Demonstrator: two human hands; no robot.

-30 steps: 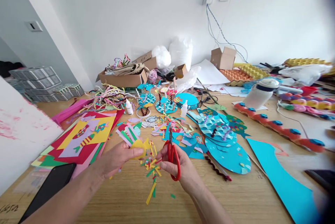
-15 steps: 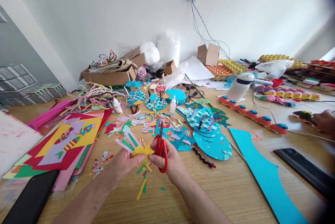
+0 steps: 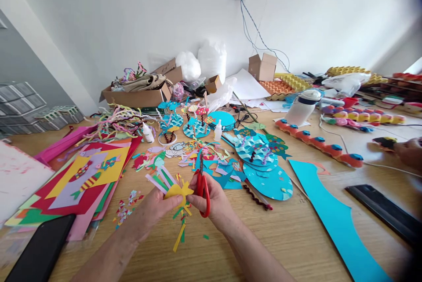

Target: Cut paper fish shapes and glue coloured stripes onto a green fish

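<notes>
My left hand (image 3: 161,205) is closed on a yellow paper cutout (image 3: 176,192) shaped somewhat like a fish, together with several purple and green paper strips (image 3: 160,177) that stick out to the upper left. In my right hand (image 3: 216,203) is a pair of red-handled scissors (image 3: 204,194), its blades pointing away from me. The right thumb touches or nearly touches the cutout's right end. Below both hands, yellow and green paper scraps (image 3: 179,237) lie on the wooden table (image 3: 158,255).
Coloured paper sheets (image 3: 115,170) and a black phone (image 3: 39,247) lie left. Ahead are glue bottles (image 3: 218,130), paper scraps and blue paper discs (image 3: 270,181). A large blue sheet (image 3: 332,216) and another phone (image 3: 382,211) lie right. Another person's hand (image 3: 410,152) is at the far right.
My hands keep nearly the same pose and hold the same things. At the far right, the other person's hand and the small dark-and-yellow piece by it have shifted slightly.
</notes>
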